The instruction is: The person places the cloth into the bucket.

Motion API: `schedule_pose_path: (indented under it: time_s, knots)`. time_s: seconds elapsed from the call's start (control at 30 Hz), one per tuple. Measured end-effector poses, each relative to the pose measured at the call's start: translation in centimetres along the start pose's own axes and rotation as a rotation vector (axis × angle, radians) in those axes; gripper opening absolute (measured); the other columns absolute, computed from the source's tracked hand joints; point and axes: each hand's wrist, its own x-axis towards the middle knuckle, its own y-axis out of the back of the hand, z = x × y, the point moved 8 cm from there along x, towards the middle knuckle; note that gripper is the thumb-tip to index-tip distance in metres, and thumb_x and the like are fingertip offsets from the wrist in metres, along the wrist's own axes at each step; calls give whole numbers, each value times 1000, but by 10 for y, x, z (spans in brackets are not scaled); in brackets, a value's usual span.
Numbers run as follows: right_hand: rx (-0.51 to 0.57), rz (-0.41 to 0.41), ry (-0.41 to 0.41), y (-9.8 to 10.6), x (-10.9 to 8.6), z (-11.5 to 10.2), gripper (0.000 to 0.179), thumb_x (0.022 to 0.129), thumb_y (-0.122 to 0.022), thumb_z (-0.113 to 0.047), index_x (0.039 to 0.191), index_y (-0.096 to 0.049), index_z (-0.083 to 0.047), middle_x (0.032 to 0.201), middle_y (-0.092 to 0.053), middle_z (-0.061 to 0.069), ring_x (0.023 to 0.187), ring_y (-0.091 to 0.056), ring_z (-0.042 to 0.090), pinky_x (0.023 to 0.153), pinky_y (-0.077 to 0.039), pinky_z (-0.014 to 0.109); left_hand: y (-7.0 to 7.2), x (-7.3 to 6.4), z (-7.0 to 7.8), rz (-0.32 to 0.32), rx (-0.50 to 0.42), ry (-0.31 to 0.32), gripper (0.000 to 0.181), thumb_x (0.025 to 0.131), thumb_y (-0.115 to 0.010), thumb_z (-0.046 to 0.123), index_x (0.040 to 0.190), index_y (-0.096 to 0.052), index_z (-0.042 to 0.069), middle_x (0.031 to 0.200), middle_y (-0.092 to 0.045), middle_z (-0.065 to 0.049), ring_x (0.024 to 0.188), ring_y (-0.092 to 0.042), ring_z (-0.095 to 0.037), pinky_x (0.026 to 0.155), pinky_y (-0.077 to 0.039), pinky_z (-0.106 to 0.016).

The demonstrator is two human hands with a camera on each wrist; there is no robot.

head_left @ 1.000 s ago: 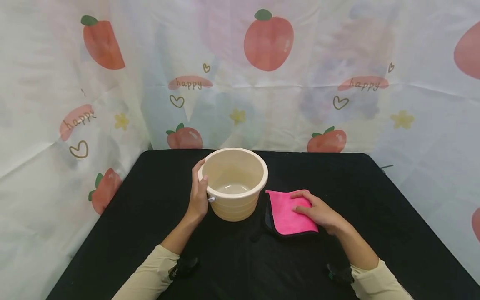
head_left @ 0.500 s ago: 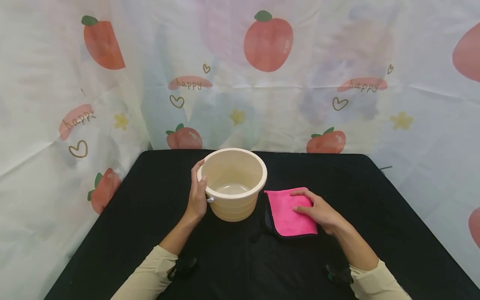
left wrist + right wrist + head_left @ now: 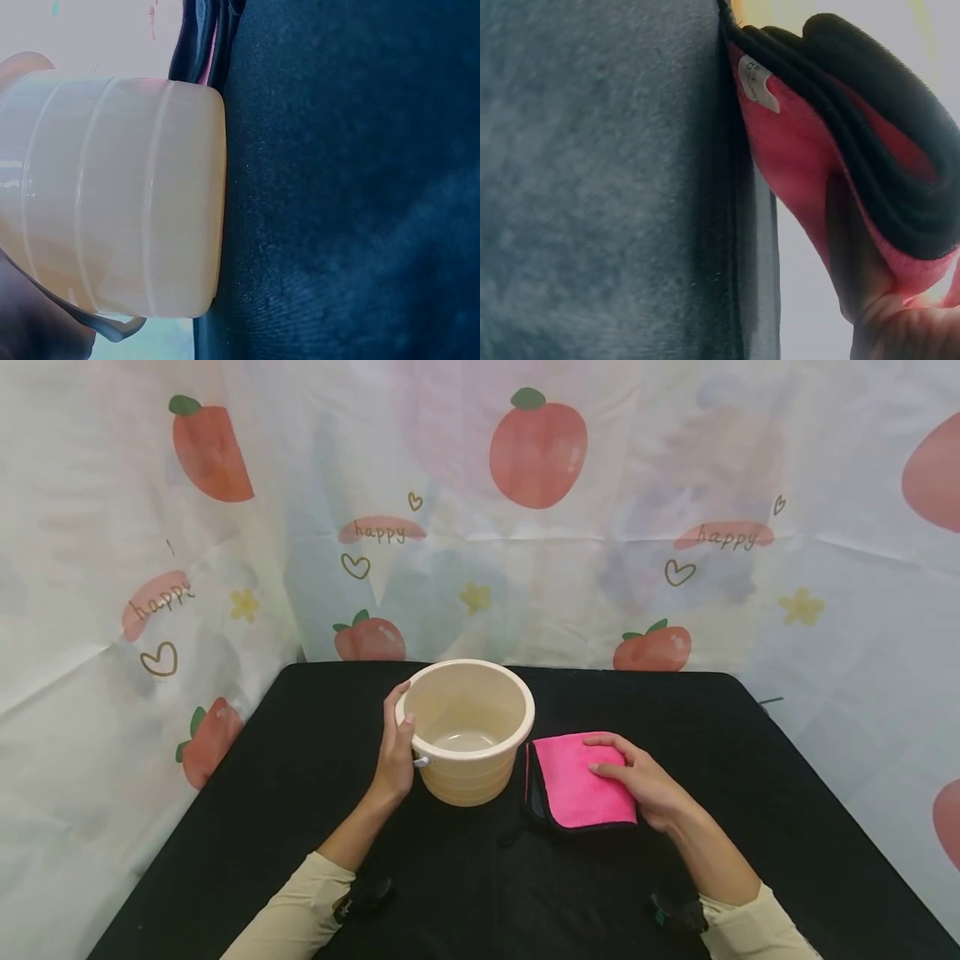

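A cream plastic bucket point(image 3: 468, 781) stands upright mid-table, its inside bare. My left hand point(image 3: 395, 756) grips its left side, thumb at the rim and fingers around the outer wall, beside the grey handle joint point(image 3: 422, 761). In the left wrist view, ridges ring the bucket wall point(image 3: 112, 195), and the handle point(image 3: 116, 327) hangs against it. Just right of the bucket, my right hand point(image 3: 648, 789) holds a folded pink towel point(image 3: 577, 785) with black edging. In the right wrist view, fingers reach under the towel's folds point(image 3: 795, 142); a white label point(image 3: 757, 82) shows on it.
Black cloth covers the table point(image 3: 495, 893). A white curtain point(image 3: 540, 585) printed with peaches and "happy" hangs behind and at both sides. Dark straps with cameras point(image 3: 363, 897) sit on both wrists.
The right hand has raised the towel slightly, and the towel's left edge has shifted a little toward the bucket. The left hand and bucket have stayed in place. The head view has tilted slightly.
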Motion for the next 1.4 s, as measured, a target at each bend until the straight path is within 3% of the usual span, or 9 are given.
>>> schedule_pose_path:
  time_s: [0.13,0.3,0.4,0.6,0.77,0.93,1.33,1.4]
  knots:
    - [31,-2,17,0,-2,-5,50,102,-65,-20,148,-47,-12,131,-47,18,95,-67,30,77,-58,40,-1,0,3,-12,-3,8,57,104,-34,19,158,-25,3,160,-30,-23,140,-35,-45,110,-27,-39]
    - [82,4,37,2,-4,-9,48,102,-64,-21,147,-48,-14,134,-45,16,95,-66,26,78,-58,37,-3,1,15,-14,-19,4,58,103,-34,15,155,-24,-7,156,-28,-32,137,-33,-55,110,-27,-53]
    - [130,24,63,4,-6,-13,45,103,-63,-20,146,-50,-16,134,-45,13,98,-65,24,79,-58,35,-3,1,15,-10,-12,12,57,103,-34,17,155,-24,-6,156,-29,-30,137,-33,-53,110,-26,-58]
    - [265,46,139,10,-6,-22,44,105,-57,-15,148,-48,-16,137,-42,8,108,-60,19,82,-57,32,0,1,2,3,7,22,57,104,-34,21,157,-25,2,158,-31,-24,138,-36,-47,110,-27,-54]
    - [340,56,216,16,-9,-31,45,106,-53,-12,151,-46,-15,141,-41,5,112,-57,17,83,-56,30,-3,0,20,-20,-23,11,57,103,-34,13,155,-23,-8,156,-28,-34,137,-32,-56,110,-27,-51]
    - [369,50,286,21,-13,-40,45,107,-50,-10,151,-45,-12,142,-40,4,115,-53,16,83,-55,27,-5,-1,43,-24,-9,35,56,101,-33,10,151,-24,-12,154,-29,-35,137,-33,-54,110,-28,-37]
    - [412,36,338,24,-18,-51,44,108,-46,-8,151,-44,-12,140,-42,5,109,-59,14,81,-56,28,-6,-2,44,-2,2,23,56,100,-33,8,152,-25,-12,155,-29,-34,138,-33,-53,109,-27,-34]
    - [411,35,345,24,-19,-54,44,108,-46,-8,152,-43,-11,139,-42,5,108,-60,15,80,-57,29,-5,-2,39,5,8,16,56,101,-33,10,153,-26,-10,155,-30,-32,139,-34,-50,109,-27,-32]
